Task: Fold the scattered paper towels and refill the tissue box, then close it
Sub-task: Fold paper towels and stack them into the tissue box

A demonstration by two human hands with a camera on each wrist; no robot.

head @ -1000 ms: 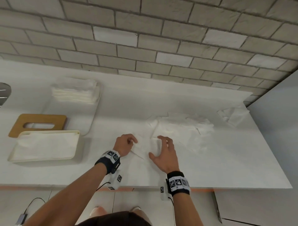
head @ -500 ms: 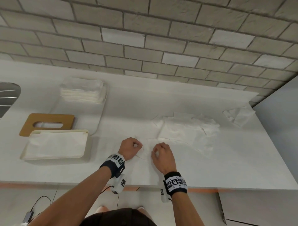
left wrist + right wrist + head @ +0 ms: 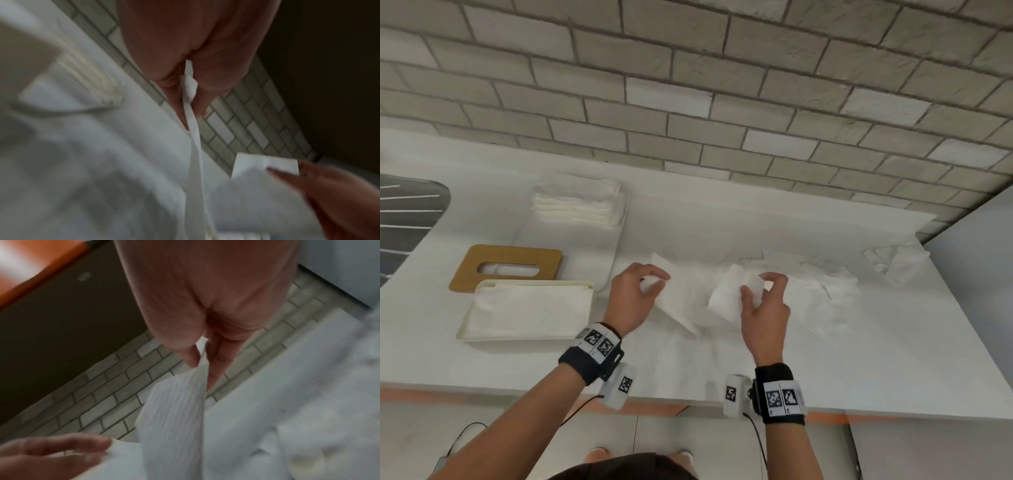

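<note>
A white paper towel (image 3: 688, 298) hangs lifted between both hands above the counter's front middle. My left hand (image 3: 643, 284) pinches its left corner, seen close in the left wrist view as paper towel (image 3: 191, 104) between thumb and finger. My right hand (image 3: 760, 291) pinches the right corner; the right wrist view shows the paper towel (image 3: 174, 415) hanging from my fingertips. More loose towels (image 3: 818, 281) lie scattered behind on the right. The open cream tissue box (image 3: 527, 310), holding towels, sits at the left, its wooden slotted lid (image 3: 506, 269) lying behind it.
A stack of folded towels (image 3: 577, 204) rests on a white tray (image 3: 616, 246) at the back left. One crumpled towel (image 3: 897, 262) lies at the far right corner. A brick wall backs the white counter (image 3: 876, 359). A dark sink (image 3: 407, 219) is at the left edge.
Both hands pinched the towel's near corners on the counter, then lifted it up and spread apart. The head view shifted left and closer.
</note>
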